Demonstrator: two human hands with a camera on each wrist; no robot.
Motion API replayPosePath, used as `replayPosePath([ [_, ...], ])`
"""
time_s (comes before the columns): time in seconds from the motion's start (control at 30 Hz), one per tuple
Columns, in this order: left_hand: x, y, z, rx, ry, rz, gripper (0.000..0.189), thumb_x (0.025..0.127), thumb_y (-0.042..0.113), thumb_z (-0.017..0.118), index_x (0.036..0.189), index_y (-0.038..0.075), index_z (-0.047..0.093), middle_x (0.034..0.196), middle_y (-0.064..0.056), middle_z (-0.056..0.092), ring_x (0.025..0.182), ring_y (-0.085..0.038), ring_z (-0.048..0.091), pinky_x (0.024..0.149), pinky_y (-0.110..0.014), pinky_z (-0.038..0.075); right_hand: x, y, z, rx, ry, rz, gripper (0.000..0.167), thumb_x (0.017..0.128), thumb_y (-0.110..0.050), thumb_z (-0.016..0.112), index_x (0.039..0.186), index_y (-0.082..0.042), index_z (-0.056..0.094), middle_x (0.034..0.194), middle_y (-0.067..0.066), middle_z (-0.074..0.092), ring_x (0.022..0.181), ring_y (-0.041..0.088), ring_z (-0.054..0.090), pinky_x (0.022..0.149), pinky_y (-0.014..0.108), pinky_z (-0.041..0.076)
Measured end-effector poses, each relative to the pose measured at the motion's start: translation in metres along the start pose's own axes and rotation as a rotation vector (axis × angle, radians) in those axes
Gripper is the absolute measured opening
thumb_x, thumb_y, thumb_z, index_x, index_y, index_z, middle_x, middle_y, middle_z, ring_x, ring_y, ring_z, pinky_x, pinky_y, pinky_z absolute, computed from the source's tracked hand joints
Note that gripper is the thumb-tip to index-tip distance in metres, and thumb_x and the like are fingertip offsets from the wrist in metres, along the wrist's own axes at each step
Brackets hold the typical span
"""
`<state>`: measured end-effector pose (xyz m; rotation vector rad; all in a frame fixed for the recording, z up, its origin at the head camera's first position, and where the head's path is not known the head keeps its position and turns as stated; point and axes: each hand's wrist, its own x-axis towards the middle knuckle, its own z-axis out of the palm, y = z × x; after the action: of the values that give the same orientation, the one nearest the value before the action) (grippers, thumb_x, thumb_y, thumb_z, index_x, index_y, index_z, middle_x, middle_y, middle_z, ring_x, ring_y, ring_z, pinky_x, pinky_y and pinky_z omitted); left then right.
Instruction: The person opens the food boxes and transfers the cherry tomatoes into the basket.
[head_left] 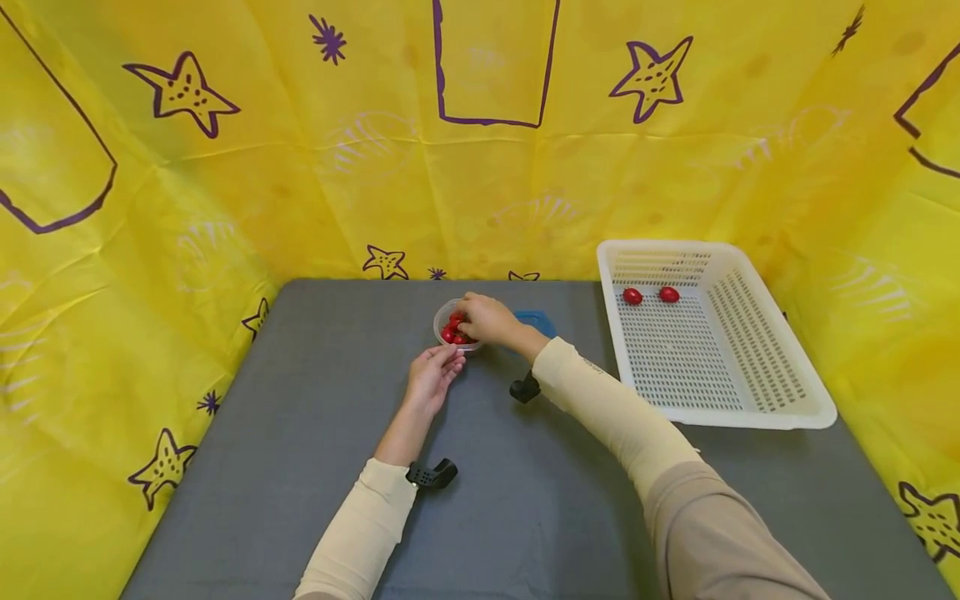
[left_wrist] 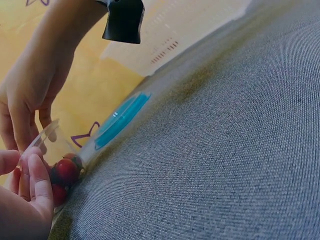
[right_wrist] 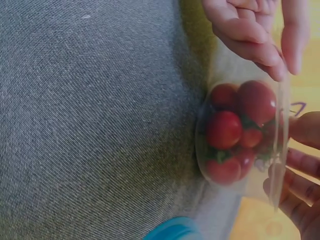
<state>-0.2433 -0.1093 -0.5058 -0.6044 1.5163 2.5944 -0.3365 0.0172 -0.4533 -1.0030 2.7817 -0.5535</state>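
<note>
A clear round plastic container (head_left: 438, 315) holding several red cherry tomatoes (right_wrist: 224, 130) stands on the table. At its near edge, my left hand (head_left: 431, 379) grips the rim between thumb and fingers. My right hand (head_left: 491, 319) reaches over the container from the right, its fingers dipping in past the rim near the tomatoes. No tomato shows between those fingers in the right wrist view. A blue lid (left_wrist: 120, 120) lies beside the container, partly hidden behind the right hand in the head view.
To the right stands a white plastic basket (head_left: 780, 333) with slotted walls; two tomatoes (head_left: 651, 295) lie near its far left corner. Grey cloth covers the table (head_left: 300, 400). Yellow patterned curtains (head_left: 480, 192) hang behind and at both sides.
</note>
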Motion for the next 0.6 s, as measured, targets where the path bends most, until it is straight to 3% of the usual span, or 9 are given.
replayPosePath([
  [0.6, 0.0002, -0.0007, 0.0004, 0.003, -0.002, 0.005, 0.003, 0.098, 0.007, 0.056, 0.098, 0.004, 0.056, 0.072, 0.004, 0.069, 0.065, -0.006, 0.065, 0.066, -0.017, 0.054, 0.0078, 0.0003, 0.0053, -0.028, -0.034, 0.015, 0.026, 0.094, -0.021, 0.065, 0.115, -0.007, 0.068, 0.106, 0.010, 0.061, 0.093, 0.023, 0.058, 0.087, 0.035, 0.052],
])
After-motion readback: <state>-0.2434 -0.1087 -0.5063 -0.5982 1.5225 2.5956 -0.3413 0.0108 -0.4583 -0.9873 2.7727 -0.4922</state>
